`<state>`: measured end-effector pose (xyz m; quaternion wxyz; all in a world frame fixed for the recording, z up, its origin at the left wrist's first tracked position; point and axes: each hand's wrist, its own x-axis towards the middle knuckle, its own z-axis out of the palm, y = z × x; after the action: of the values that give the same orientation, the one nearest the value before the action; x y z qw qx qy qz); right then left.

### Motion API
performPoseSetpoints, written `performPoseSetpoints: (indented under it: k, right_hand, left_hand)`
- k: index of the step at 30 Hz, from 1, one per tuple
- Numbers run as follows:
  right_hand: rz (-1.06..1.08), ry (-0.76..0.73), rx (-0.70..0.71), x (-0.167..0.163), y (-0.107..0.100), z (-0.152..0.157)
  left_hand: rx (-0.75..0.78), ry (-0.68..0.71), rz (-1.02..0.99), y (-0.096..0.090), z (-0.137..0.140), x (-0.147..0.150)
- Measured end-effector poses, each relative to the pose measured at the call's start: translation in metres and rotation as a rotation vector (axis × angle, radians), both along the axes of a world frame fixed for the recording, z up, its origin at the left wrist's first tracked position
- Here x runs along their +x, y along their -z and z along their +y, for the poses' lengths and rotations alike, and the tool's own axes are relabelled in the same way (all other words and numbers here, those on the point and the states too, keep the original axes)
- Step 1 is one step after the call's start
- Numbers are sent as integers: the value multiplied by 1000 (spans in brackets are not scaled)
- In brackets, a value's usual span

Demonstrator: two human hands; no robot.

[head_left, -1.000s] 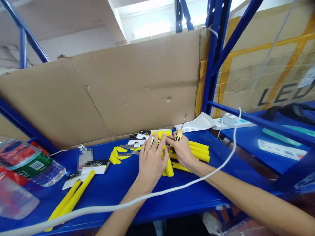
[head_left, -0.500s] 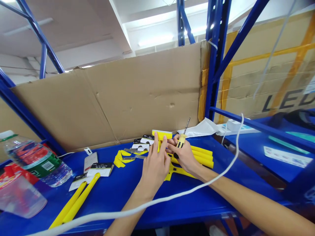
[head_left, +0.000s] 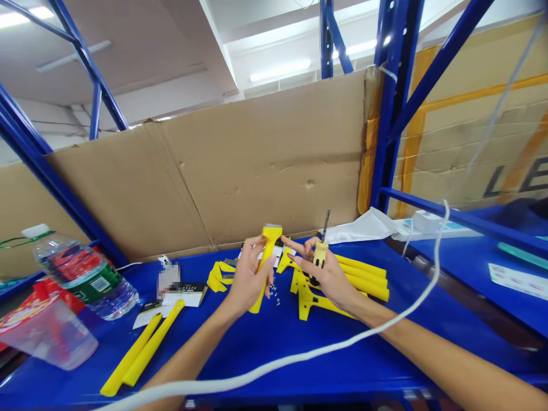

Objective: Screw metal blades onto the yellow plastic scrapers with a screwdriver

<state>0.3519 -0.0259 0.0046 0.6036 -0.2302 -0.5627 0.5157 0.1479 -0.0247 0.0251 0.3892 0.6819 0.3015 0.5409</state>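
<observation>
My left hand (head_left: pixel 245 278) is closed around a yellow scraper (head_left: pixel 266 260), held tilted with its wide head and grey blade edge upward. My right hand (head_left: pixel 336 277) grips a screwdriver (head_left: pixel 319 256) with a pale yellow and black handle, its shaft pointing up. The right index finger reaches toward the scraper head. Below the hands, several small screws (head_left: pixel 275 295) lie scattered on the blue surface. More yellow scrapers (head_left: pixel 305 299) lie under and beside my right hand, partly hidden by it.
Yellow blade covers (head_left: pixel 217 278) and printed cards (head_left: pixel 184 297) lie to the left, with two yellow handles (head_left: pixel 148 354) in front. A water bottle (head_left: pixel 85 279) and clear plastic cup (head_left: pixel 60 339) stand far left. A white cable (head_left: pixel 299 354) crosses the foreground; cardboard (head_left: pixel 265 165) walls the back.
My left hand has moved left, away from the right hand, and has turned the scraper so its handle now shows. The right hand still holds the screwdriver upright. The view has shifted slightly.
</observation>
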Motion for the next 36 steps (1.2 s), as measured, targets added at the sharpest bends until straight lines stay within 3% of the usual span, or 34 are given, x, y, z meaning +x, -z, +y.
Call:
performPoseSetpoints:
  k: [3, 7, 11, 17, 19, 22, 25, 27, 32, 36]
  right_hand:
    - [-32, 122, -45, 0, 3, 3]
    - [-22, 216, -156, 0, 8, 11]
    - [-180, 210, -161, 1, 11, 17]
    - [-514, 182, -137, 3, 13, 12]
    - [-623, 169, -77, 3, 15, 9]
    - [-747, 157, 135, 3, 18, 10]
    - [-856, 20, 373, 4, 22, 15]
    - [-933, -113, 453, 2, 22, 20]
    - [-1140, -319, 468, -10, 14, 29]
    - [-1183, -402, 483, -20, 10, 34]
  left_hand:
    - [-226, 204, -312, -26, 5, -28]
    - [-400, 363, -490, -41, 13, -66]
    - [-430, 416, -565, -32, 23, -86]
    - [-490, 366, -565, -14, 30, -94]
    - [-495, 358, -584, -11, 31, -94]
    - [-511, 351, -578, -9, 30, -93]
    - [-522, 351, -601, -8, 30, -91]
    - [-525, 348, -610, -7, 30, -90]
    - [-533, 332, -599, -2, 33, -87]
    - [-550, 348, -591, 2, 35, -85]
